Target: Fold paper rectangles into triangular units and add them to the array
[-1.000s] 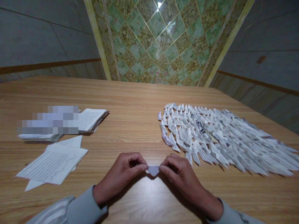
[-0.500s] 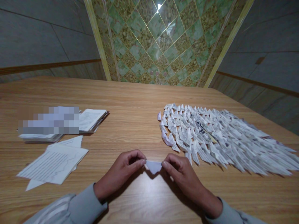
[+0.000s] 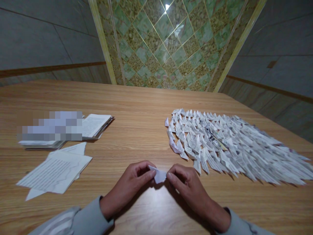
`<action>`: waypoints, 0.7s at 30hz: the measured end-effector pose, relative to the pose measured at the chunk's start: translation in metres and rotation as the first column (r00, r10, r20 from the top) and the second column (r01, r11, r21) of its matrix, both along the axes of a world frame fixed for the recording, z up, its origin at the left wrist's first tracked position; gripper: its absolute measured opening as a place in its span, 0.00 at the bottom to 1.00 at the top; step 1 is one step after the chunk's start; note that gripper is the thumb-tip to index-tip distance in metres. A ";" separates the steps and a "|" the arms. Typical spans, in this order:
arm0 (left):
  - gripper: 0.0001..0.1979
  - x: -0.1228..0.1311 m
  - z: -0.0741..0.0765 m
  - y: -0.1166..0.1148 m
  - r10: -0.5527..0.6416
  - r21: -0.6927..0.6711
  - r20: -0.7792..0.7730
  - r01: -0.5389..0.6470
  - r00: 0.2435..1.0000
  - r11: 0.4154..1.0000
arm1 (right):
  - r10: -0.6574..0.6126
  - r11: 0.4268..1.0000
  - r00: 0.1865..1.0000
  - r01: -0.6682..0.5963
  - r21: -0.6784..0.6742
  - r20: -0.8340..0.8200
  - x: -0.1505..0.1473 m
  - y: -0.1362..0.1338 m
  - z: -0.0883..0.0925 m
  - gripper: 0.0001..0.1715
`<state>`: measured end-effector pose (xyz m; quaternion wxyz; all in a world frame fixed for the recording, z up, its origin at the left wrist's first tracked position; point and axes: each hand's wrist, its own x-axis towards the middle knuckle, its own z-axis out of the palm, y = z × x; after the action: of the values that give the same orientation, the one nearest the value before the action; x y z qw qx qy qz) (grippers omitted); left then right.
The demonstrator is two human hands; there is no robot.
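Across the desk (image 3: 137,107) spreads a broad pile of folded papers (image 3: 232,147)
Well left of the pile lie stacked sheets (image 3: 95,125) and loose sheets (image 3: 56,173), unchanged; nearer the person than most of the pile and left of it, the left hand (image 3: 133,178) now grips further in, thumb and fingers pinched together, and the right hand (image 3: 188,182) pinches the opposite end of the small folded piece (image 3: 160,176), whose left tip now juts past the left thumb.

We face a shiny wall (image 3: 161,55) of green and brown diamond tiles, framed by yellow trim (image 3: 103,45), with a bright glint (image 3: 167,6) high on it. Grey walls (image 3: 49,36) flank it, each crossed by a brown strip (image 3: 56,68), and before us spreads a wood-grain table (image 3: 137,104).
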<state>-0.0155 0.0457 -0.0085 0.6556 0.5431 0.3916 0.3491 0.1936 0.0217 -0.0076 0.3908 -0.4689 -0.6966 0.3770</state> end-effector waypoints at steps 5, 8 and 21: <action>0.18 0.000 0.004 -0.004 -0.032 0.089 -0.047 0.036 0.998 0.995 | 0.047 0.997 0.997 -0.051 -0.062 -0.057 -0.001 -0.001 0.003 0.28; 0.15 0.001 0.002 -0.006 -0.112 0.112 -0.071 0.119 0.991 0.987 | 0.043 0.987 0.986 -0.067 -0.144 -0.163 -0.002 -0.001 0.003 0.26; 0.06 0.008 -0.002 -0.017 0.094 0.232 -0.188 -0.048 0.978 0.972 | 0.010 0.984 0.985 -0.040 -0.171 -0.171 -0.012 -0.007 -0.009 0.13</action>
<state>-0.0073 0.0284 -0.0108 0.5345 0.6317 0.4318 0.3589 0.1818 0.0145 -0.0171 0.4013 -0.4588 -0.6311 0.4797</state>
